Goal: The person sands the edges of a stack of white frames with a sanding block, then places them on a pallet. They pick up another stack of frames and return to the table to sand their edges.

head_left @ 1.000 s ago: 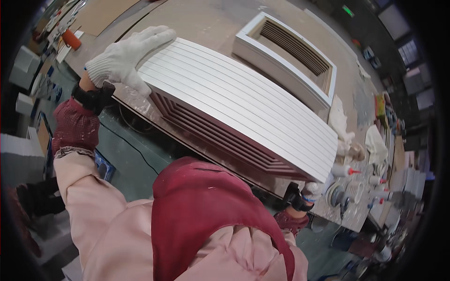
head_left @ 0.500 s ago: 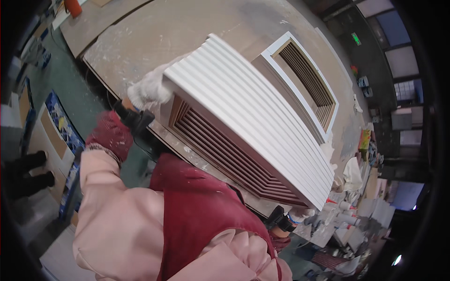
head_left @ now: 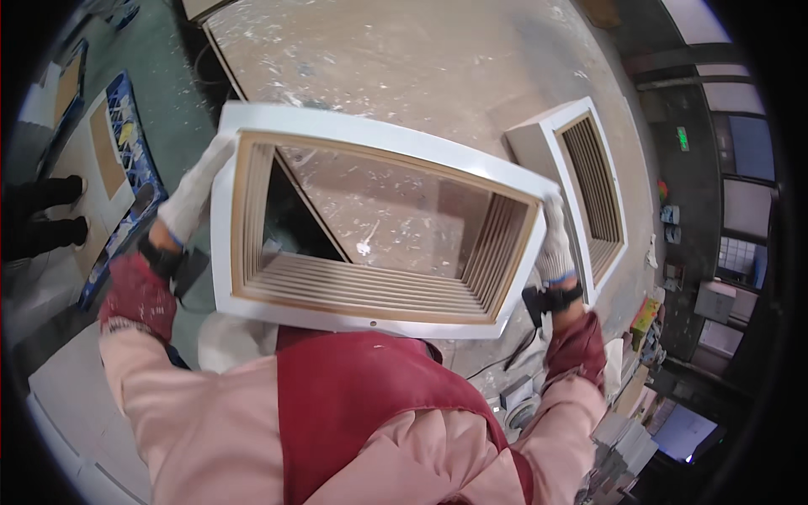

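A white rectangular box frame (head_left: 396, 140) with a ribbed, stepped inside is held up in front of my red apron, over the near edge of the table. Through its open middle I see the tabletop and the dark gap beside it. My left hand (head_left: 200, 181), in a white knit glove, grips the frame's left end. At the right end my right hand (head_left: 554, 244), gloved the same way, is closed on the side wall. The fingertips of both hands are partly hidden behind the frame. A second white ribbed frame (head_left: 532, 139) stands on the table just beyond my right hand.
The large, paint-spotted tabletop (head_left: 404, 63) stretches away ahead. To the left, boards lie on a blue pallet (head_left: 151, 187), where a person's dark-trousered legs (head_left: 42, 215) show. Mixed clutter, including a yellow-green box (head_left: 646, 316), lies at the right. A white rounded object (head_left: 223, 341) stands beside my left sleeve.
I have turned the frame from its ribbed outer side to its open face and drawn it closer and leftward. Both hands now show at its ends. My view has shifted too.
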### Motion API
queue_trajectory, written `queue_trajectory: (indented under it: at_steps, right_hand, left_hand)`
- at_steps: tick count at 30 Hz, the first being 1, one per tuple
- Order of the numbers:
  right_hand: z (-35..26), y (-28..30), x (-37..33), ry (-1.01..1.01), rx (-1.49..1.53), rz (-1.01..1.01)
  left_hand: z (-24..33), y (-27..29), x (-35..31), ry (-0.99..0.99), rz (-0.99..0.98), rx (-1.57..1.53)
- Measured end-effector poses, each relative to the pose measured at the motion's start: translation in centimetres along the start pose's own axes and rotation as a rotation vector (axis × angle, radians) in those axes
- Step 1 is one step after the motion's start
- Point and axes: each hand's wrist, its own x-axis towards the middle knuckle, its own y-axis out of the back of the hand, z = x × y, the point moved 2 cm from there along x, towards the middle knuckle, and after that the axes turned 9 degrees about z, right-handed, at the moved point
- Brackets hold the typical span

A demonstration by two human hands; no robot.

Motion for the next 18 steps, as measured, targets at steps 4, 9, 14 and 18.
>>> queue_trajectory:
  at_steps: [4, 9, 14, 18]
  right_hand:
    - [-0.7, -8.9, 5.1, -0.101, -0.144, -0.292]
    - [-3.9, -12.4, 3.7, 0.266, -0.696, -0.441]
    - [-0.9, -4.5, -5.1, 0.839, -0.787, -0.032]
    - [8.5, 3.6, -13.5, 0.441, -0.383, 0.172]
  left_hand:
    - [-3.4, 4.3, -5.0, 0.02, 0.326, -0.043]
    - [-6.5, 5.5, -10.5, 0.014, 0.363, -0.092]
    - [-6.9, 4.5, -11.3, 0.013, 0.372, -0.099]
    - [-9.3, 3.1, -13.4, -0.057, 0.388, -0.066]
